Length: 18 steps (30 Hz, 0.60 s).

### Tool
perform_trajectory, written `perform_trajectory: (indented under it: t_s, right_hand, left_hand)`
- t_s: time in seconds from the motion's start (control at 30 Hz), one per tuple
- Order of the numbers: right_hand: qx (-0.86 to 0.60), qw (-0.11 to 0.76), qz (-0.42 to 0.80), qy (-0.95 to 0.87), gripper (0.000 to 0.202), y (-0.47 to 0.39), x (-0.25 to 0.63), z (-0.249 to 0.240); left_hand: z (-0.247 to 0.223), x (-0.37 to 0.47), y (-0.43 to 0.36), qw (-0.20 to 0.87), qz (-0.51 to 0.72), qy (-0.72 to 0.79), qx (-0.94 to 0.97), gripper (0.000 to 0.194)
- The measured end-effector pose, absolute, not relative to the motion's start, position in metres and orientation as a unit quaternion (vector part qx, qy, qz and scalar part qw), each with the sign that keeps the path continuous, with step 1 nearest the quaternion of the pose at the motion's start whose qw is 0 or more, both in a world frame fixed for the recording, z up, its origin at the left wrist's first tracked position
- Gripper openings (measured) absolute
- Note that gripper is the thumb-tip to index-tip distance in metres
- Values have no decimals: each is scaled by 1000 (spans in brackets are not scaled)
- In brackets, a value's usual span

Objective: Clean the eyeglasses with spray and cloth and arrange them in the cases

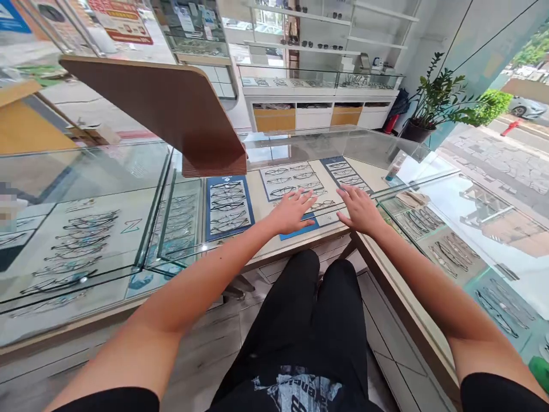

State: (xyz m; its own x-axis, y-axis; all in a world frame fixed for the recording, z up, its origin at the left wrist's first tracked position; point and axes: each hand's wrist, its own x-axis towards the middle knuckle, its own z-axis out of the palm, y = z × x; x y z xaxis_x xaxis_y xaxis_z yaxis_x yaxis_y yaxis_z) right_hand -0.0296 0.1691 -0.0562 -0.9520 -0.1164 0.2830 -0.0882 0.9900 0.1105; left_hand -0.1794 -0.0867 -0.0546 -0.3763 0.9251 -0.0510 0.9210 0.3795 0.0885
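My left hand (293, 213) is stretched out palm down with its fingers apart and nothing in it. It is over the front of the display counter, above a blue card (300, 229) and near a white tray of eyeglasses (291, 178). My right hand (359, 210) is also spread and holds nothing, a little to the right, by the counter's inner corner. Near it lies a dark blue tray of eyeglasses (346, 174). Left of my left hand is another blue tray with several glasses (228, 206). Whether either hand touches the glass is unclear.
A brown board (154, 103) stands on the counter at the left. Glass cases with several eyeglasses extend left (81, 246) and right (454, 252). Behind are a white cabinet (313, 117) and a potted plant (422, 120). My legs are below the counter edge.
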Motion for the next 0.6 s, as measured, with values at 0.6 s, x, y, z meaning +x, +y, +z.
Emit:
perform_trajectory:
  t_s: [0.6]
  right_hand:
    - [154, 124, -38, -979, 68, 192, -75, -86]
  left_hand:
    - [-58, -178, -95, 52, 73, 827, 556, 88]
